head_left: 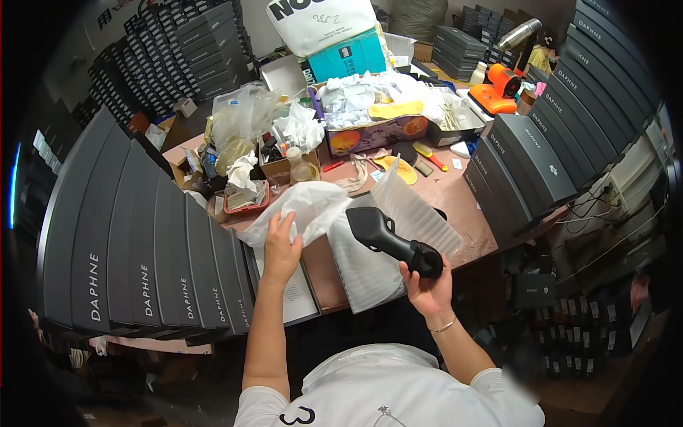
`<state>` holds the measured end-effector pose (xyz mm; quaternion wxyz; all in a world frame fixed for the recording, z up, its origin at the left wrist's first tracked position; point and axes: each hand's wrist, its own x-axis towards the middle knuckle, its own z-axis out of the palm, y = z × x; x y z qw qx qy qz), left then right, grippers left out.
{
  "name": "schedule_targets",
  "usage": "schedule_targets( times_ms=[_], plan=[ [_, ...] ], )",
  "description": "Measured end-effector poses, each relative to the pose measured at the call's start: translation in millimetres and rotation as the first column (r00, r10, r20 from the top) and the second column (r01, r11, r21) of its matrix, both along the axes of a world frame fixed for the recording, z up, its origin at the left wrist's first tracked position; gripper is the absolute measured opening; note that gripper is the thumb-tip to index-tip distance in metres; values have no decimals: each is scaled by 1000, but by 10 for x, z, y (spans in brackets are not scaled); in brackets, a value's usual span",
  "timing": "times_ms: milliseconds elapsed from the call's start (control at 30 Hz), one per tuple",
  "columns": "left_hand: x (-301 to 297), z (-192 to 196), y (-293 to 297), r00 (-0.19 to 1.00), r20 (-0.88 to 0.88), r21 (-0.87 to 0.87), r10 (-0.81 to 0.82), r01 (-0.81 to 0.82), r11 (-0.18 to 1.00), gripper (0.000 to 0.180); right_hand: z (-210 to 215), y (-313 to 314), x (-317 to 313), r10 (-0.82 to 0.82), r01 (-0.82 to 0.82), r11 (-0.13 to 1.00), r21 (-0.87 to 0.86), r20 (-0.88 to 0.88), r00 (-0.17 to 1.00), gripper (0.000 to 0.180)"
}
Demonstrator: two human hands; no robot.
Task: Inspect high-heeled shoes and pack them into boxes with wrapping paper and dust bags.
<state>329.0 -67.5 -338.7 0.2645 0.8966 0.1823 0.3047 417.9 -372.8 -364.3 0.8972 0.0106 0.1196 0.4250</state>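
My right hand (431,290) is closed around the toe end of a black shoe (391,243), with the sole turned upward. My left hand (283,249) grips a thin, whitish translucent bag (313,206), its fingers pressing into the crumpled film. Beneath the shoe lies a ribbed white foam sheet (359,274) on the pink tabletop, one part of it standing up behind the shoe. A small dark piece (441,213) shows past the raised foam; most of it is hidden. Below my left forearm is an open box with white paper (302,288).
Tall stacks of dark grey shoe boxes (124,235) flank the table on the left and, as another stack (530,160), on the right. Behind are a carton of white paper wads (356,92), a bottle (299,167), a yellow insole (398,169), a brush (430,155) and an orange device (498,89).
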Motion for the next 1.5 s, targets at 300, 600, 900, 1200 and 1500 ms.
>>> schedule_targets(
  times_ms=[300,600,900,1200,1500],
  plan=[
    [-410,459,-505,961,-33,-117,-275,270,956,66,434,99,-152,363,-230,904,-360,365,858,62],
    [-931,189,-1211,958,-5,18,-287,287,958,60,-141,1223,-710,581,102,677,-729,615,533,30],
    [-1035,136,-1433,828,237,35,-508,515,856,47,279,1470,-630,359,-259,916,-306,337,871,34],
    [-1294,-85,-1024,906,288,-944,311,323,-69,83,-111,1307,-936,582,297,784,-545,812,-46,40],
    [-1288,-240,-708,994,62,-585,-85,105,804,62,-356,244,-550,736,-323,671,-667,546,400,47]
  ],
)
